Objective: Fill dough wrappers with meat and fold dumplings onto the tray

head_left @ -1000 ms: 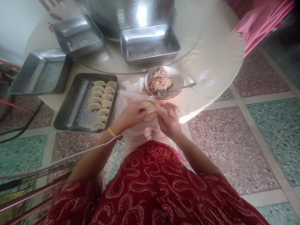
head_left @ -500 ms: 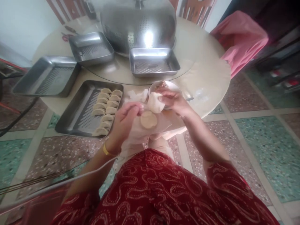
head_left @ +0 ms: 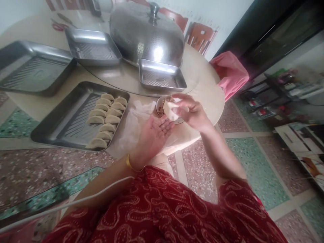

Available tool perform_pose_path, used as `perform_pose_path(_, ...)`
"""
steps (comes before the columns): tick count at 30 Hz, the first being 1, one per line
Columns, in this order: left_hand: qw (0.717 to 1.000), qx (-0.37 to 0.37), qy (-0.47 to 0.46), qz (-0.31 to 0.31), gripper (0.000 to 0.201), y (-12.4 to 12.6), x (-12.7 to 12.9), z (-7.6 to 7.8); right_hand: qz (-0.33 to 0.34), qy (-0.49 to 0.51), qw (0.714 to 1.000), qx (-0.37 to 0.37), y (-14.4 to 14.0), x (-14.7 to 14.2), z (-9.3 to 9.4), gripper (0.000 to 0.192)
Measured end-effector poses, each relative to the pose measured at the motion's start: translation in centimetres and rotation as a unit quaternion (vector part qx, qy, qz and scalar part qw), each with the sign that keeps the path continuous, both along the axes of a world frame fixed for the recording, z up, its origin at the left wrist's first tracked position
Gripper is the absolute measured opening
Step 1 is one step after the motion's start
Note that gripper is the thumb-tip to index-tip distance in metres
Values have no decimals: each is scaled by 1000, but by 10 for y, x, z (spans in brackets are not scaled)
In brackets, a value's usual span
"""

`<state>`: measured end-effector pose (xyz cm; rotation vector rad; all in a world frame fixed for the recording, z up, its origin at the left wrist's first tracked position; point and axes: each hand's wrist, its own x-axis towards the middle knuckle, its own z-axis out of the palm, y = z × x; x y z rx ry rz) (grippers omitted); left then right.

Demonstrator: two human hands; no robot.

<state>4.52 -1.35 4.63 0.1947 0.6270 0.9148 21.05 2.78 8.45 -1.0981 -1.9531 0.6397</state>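
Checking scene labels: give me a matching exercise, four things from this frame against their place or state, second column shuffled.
Things:
1. right hand
2. left hand
3. folded dumplings
4. domed metal cover

Place or state:
A. lined up in two rows in the near steel tray
B. open, palm up, holding nothing
C. stands at the back of the round table, knob on top
D. holds a white dumpling wrapper over the bowl of filling

Pairs: 1-D, 2-B, 3-A, 4-C
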Motion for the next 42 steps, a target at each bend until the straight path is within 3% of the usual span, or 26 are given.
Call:
perform_pose_path(3, 999, 24, -26, 10, 58, 2, 0, 5, -30, -152, 977, 143, -33, -20, -16, 17)
perform_pose_path(5, 998, 53, -42, 13, 62, 2, -1, 4, -30, -209, 956, 203, -56, -26, -30, 9)
perform_pose_path(8, 993, 94, -72, 0, 69, -3, -7, -2, -39, -173, 941, 289, -80, -20, -47, 14)
perform_pose_path(10, 989, 121, -83, -9, 73, -8, -10, -7, -80, -124, 941, 303, -87, -11, -54, 14)
perform_pose_path(13, 984, 160, -73, -28, 75, -16, -12, -11, -153, -68, 964, 208, -88, -2, -59, 16)
perform_pose_path(17, 988, 137, -61, -39, 71, -21, -7, -13, -185, 10, 980, 74, -85, -3, -70, 12)
perform_pose_path(23, 991, 119, -5, -68, 73, -23, -2, -25, -189, 48, 981, 14, -82, -12, -91, 12)
perform_pose_path(26, 986, 140, 31, -87, 74, -24, 0, -30, -192, 47, 980, -32, -82, -12, -95, 9)
perform_pose_path(29, 991, 109, 24, -74, 72, -26, 4, -32, -176, 101, 975, -93, -84, -9, -97, 14)
perform_pose_path(32, 996, 71, -28, -47, 65, -28, 9, -34, -174, 135, 970, -104, -88, -7, -100, 15)
perform_pose_path(36, 992, -6, -124, -12, 56, -27, 11, -36, -217, 62, 972, -71, -91, -6, -107, 11)
perform_pose_path(42, 979, -77, -188, 37, 47, -26, 5, -37, -213, 31, 976, -43, -89, -12, -110, 11)
